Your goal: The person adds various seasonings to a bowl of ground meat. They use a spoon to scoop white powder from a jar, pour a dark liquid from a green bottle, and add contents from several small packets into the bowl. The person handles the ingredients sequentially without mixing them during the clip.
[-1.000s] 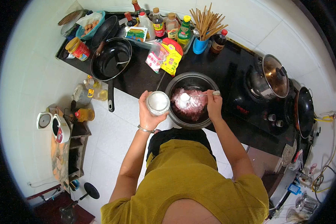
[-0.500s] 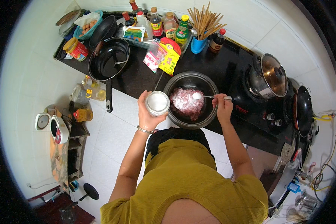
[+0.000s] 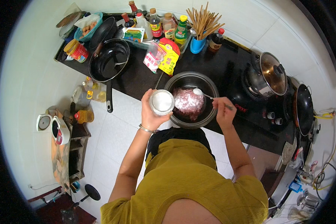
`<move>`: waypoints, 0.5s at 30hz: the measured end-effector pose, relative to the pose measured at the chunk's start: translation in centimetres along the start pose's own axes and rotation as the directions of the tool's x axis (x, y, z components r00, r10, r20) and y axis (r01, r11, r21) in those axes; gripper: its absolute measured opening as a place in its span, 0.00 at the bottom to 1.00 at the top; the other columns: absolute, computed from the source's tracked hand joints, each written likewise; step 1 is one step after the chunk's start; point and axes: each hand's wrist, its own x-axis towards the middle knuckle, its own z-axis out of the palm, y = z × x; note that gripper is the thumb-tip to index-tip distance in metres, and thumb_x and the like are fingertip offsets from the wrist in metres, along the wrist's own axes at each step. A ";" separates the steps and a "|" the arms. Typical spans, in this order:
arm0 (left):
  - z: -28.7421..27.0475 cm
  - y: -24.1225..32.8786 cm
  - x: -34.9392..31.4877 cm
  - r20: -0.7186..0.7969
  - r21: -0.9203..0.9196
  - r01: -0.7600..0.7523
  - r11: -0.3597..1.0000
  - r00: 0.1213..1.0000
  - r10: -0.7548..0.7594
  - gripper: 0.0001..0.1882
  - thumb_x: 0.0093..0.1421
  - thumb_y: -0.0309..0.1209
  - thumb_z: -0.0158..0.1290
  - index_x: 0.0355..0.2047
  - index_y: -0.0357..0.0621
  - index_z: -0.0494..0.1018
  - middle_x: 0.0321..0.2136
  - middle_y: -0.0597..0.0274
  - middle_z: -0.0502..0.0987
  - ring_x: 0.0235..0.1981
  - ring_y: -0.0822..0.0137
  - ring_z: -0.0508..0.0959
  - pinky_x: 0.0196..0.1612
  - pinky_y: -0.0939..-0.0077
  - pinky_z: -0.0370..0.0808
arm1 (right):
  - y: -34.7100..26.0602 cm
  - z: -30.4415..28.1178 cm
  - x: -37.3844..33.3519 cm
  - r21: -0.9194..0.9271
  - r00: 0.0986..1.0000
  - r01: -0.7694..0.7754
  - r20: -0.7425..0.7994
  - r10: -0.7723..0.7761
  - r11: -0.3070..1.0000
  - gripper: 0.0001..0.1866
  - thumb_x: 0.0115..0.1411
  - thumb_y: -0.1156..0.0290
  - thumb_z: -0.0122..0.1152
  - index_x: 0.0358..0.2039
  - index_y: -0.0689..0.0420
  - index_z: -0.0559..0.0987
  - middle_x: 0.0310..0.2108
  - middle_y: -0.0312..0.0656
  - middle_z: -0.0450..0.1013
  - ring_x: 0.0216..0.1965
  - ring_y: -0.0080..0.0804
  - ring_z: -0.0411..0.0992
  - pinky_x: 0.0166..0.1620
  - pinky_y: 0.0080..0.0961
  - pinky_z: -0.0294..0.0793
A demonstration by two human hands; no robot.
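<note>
A dark round pot point(image 3: 209, 119) stands at the counter's near edge with pinkish-red minced meat point(image 3: 192, 112) inside, its top dusted with white powder. My left hand point(image 3: 151, 118) wraps round a clear glass jar point(image 3: 162, 102) of white powder, held beside the pot and partly over its left rim. Above the pot's right side, my right hand point(image 3: 224, 111) grips a spoon point(image 3: 207, 96) by its handle. White powder heaps in the spoon's bowl, over the far edge of the meat. A metal bangle point(image 3: 148, 129) circles my left wrist.
Beyond the pot lie a yellow-and-red packet point(image 3: 169, 56) and a pink-and-white bag point(image 3: 153, 59). Several sauce bottles point(image 3: 155, 24) and a blue cup of chopsticks point(image 3: 198, 45) line the wall. A black frying pan point(image 3: 109, 61) sits left; a lidded steel pot point(image 3: 270, 76) stands right.
The jar has shifted right, closer over the pot's rim. My right hand has turned, and the spoon's bowl has moved slightly farther from me, with its handle now slanting.
</note>
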 end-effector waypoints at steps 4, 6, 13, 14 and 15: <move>0.4 0.6 -0.1 0.011 -0.020 -0.003 1.000 1.000 0.004 0.54 0.31 0.31 0.69 0.57 0.39 0.49 0.50 0.49 0.62 0.52 0.58 0.66 0.56 0.66 0.64 | -4.4 1.3 2.4 0.290 0.997 -0.066 0.046 0.055 0.955 0.13 0.65 0.71 0.44 0.28 0.63 0.74 0.22 0.40 0.71 0.21 0.23 0.67 0.23 0.18 0.65; 0.8 1.1 -0.1 0.011 -0.085 0.006 0.996 1.000 -0.005 0.52 0.31 0.31 0.68 0.56 0.37 0.51 0.49 0.49 0.63 0.51 0.56 0.66 0.56 0.65 0.63 | -5.3 2.6 3.2 0.362 0.981 -0.073 0.194 0.001 0.929 0.08 0.61 0.75 0.50 0.28 0.62 0.75 0.23 0.42 0.72 0.22 0.27 0.69 0.26 0.21 0.68; 1.8 1.0 -0.2 0.021 0.069 -0.081 0.994 0.997 0.080 0.50 0.30 0.33 0.67 0.54 0.35 0.53 0.47 0.47 0.65 0.50 0.49 0.66 0.54 0.61 0.62 | -5.8 7.7 4.1 0.054 0.910 0.086 0.401 -0.100 0.995 0.04 0.56 0.76 0.52 0.27 0.63 0.75 0.24 0.45 0.73 0.25 0.41 0.73 0.30 0.27 0.71; 1.8 1.1 -0.1 0.036 0.054 -0.063 0.997 0.997 0.061 0.50 0.30 0.33 0.67 0.54 0.35 0.53 0.47 0.47 0.65 0.50 0.47 0.66 0.54 0.59 0.62 | -5.7 7.7 4.1 0.045 0.915 0.025 0.402 -0.041 0.999 0.05 0.56 0.76 0.51 0.27 0.63 0.75 0.23 0.44 0.73 0.24 0.40 0.73 0.29 0.27 0.71; 1.7 1.2 -0.2 0.053 0.091 -0.080 0.993 0.996 0.076 0.52 0.30 0.32 0.68 0.55 0.36 0.52 0.48 0.48 0.65 0.50 0.51 0.67 0.54 0.61 0.63 | -5.5 7.8 4.3 0.036 0.915 -0.036 0.403 0.018 0.999 0.07 0.57 0.75 0.50 0.27 0.63 0.74 0.23 0.44 0.73 0.23 0.39 0.72 0.28 0.27 0.71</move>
